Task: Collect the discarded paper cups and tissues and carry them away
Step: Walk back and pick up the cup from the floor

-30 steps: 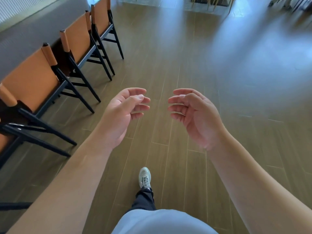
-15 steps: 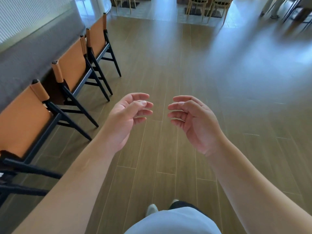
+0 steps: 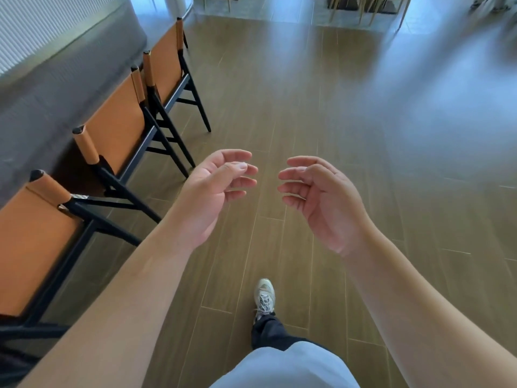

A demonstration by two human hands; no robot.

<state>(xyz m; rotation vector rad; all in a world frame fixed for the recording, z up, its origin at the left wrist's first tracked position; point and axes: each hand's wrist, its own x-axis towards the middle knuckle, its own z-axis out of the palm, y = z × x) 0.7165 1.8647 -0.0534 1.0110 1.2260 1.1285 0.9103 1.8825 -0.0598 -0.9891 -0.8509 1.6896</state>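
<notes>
My left hand (image 3: 215, 189) and my right hand (image 3: 321, 197) are held out in front of me above the wooden floor, palms facing each other with a gap between the fingertips. The fingers of both hang loosely curled and hold nothing. No paper cup or tissue shows in this view.
A row of orange-backed chairs (image 3: 120, 127) with black frames stands along a grey counter (image 3: 56, 88) on the left. Brown plank floor (image 3: 363, 135) stretches ahead and to the right. My foot in a light sneaker (image 3: 264, 296) is stepping forward. More chair legs (image 3: 363, 9) show at the far end.
I have walked forward along the chairs; they slid back past me on the left. A foot has swung forward. Both hands keep the same loose pose.
</notes>
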